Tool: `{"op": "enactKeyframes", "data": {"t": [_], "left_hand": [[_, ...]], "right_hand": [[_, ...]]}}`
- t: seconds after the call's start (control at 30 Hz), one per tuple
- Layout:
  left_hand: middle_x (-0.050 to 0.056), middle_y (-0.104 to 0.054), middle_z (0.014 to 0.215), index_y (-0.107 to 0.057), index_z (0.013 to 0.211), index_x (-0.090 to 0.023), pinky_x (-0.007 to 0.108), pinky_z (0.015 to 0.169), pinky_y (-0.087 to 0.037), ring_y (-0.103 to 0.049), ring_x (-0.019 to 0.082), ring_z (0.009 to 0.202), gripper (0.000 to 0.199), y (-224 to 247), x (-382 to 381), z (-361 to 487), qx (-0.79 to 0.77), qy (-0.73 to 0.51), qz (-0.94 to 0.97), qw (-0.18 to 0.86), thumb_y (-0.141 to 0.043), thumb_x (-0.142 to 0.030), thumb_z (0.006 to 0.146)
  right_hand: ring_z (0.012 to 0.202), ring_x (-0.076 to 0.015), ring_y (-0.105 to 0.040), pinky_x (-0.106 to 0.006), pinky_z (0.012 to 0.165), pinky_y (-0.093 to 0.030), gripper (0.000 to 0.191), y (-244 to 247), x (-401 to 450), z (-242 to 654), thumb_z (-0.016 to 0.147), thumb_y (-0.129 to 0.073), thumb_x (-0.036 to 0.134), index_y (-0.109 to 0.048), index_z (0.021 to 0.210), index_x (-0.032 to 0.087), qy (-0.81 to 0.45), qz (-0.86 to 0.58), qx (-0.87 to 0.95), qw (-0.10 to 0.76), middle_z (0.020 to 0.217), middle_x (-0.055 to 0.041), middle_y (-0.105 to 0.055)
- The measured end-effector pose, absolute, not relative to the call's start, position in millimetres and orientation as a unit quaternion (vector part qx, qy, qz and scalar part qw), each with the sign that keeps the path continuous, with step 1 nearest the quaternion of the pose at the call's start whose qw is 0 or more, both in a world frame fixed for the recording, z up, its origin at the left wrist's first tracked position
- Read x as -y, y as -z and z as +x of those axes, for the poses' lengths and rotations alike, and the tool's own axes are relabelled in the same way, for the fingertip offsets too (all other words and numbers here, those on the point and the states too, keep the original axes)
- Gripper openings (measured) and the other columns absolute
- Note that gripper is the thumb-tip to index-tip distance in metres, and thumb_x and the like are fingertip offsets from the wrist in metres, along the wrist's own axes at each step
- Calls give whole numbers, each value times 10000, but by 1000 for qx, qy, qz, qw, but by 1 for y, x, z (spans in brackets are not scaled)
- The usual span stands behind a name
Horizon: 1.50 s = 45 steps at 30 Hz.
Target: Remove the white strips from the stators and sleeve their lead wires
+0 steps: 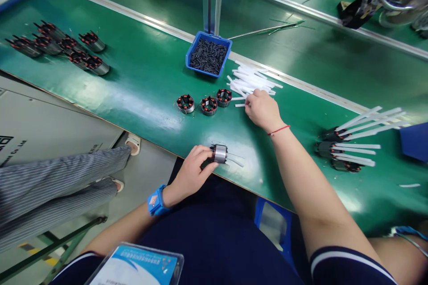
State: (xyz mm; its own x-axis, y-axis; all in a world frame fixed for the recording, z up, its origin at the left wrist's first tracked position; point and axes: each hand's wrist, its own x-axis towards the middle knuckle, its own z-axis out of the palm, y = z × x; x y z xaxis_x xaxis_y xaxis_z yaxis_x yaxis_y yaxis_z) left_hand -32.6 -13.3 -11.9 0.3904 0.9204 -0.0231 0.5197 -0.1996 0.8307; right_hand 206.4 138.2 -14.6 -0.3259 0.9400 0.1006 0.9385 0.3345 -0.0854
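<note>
My left hand (195, 167) grips a motor stator (220, 154), a silver ring with dark end teeth, close to the bench's near edge. Thin wires stick out of its right side. At the near end of a pile of white plastic tubes (252, 81), my right hand (263, 107) has its fingers closed on a white tube (240, 105); its other end is hidden by the hand. Three more stators with copper windings stand left of that hand, one of them the nearest stator (224, 97).
A blue bin (207, 55) of short black sleeves stands behind the stators. Several stators (67, 46) are grouped at far left. Stators fitted with white tubes (347, 147) lie at right. A metal post (211, 0) rises behind the bin. A person's striped trousers (67, 187) show at left.
</note>
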Motion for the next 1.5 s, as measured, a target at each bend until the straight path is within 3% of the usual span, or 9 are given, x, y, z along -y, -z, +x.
{"op": "enactKeyframes", "data": {"t": [0.1,0.3,0.43,0.57,0.8,1.03,1.23,1.37,1.5], "left_hand": [[65,-557,1025,-587,978,-185,326,894,-428,-519,186,988,137,9,11,-34,-489,-242,727,417,-481,-205,895],[63,-536,1033,-537,1022,-180,319,884,-420,-509,179,980,144,9,11,-35,-497,-237,716,430,-482,-190,890],[53,-531,995,-523,1011,-184,308,840,-426,-509,171,923,125,7,10,-34,-510,-229,707,434,-479,-213,898],[53,-534,994,-528,978,-182,302,841,-422,-512,168,929,100,6,9,-33,-509,-230,701,444,-468,-213,904],[43,-546,952,-534,989,-188,294,789,-432,-519,162,863,118,12,9,-34,-518,-228,707,424,-487,-249,900],[27,-548,937,-540,1055,-191,280,782,-433,-525,152,851,174,9,9,-33,-529,-212,703,425,-505,-250,894],[60,-569,1027,-568,1072,-187,322,875,-433,-529,186,977,196,8,6,-36,-495,-212,724,431,-495,-227,894],[62,-570,1025,-576,1042,-191,328,881,-438,-528,191,981,170,8,6,-36,-494,-210,725,432,-505,-225,891],[60,-563,1033,-566,1049,-187,322,893,-436,-525,187,988,176,8,7,-36,-489,-216,725,435,-510,-199,883]], "right_hand": [[871,-249,-512,-368,760,-411,116,9,-134,212,792,-515,147,-629,770,153,-79,-553,819,131,854,-114,-582],[962,-212,-581,-347,772,-452,142,-1,-110,226,860,-451,293,-553,872,195,-297,-546,639,454,981,-76,-621],[926,-210,-610,-376,755,-472,197,-12,-83,227,897,-342,310,-519,904,223,-401,-569,503,513,946,-72,-637],[555,-112,-521,-295,612,-472,94,-17,-39,217,835,-518,309,-516,797,224,-552,-545,465,426,700,15,-576],[676,-131,-546,-254,608,-433,224,-6,11,204,871,-513,330,-631,1024,216,-569,-555,572,204,826,-7,-646],[821,-173,-593,-304,747,-435,189,-7,5,189,881,-479,210,-643,971,239,-458,-563,661,194,947,-27,-678],[690,-161,-573,-279,644,-417,161,-8,5,168,867,-504,213,-586,1002,242,-456,-552,673,184,830,-7,-661],[832,-174,-575,-300,760,-433,200,-6,7,176,859,-529,221,-576,1053,239,-458,-556,669,184,980,-30,-635],[824,-178,-553,-313,770,-423,120,-5,6,179,881,-496,227,-612,912,232,-445,-566,677,153,896,-30,-595]]}}
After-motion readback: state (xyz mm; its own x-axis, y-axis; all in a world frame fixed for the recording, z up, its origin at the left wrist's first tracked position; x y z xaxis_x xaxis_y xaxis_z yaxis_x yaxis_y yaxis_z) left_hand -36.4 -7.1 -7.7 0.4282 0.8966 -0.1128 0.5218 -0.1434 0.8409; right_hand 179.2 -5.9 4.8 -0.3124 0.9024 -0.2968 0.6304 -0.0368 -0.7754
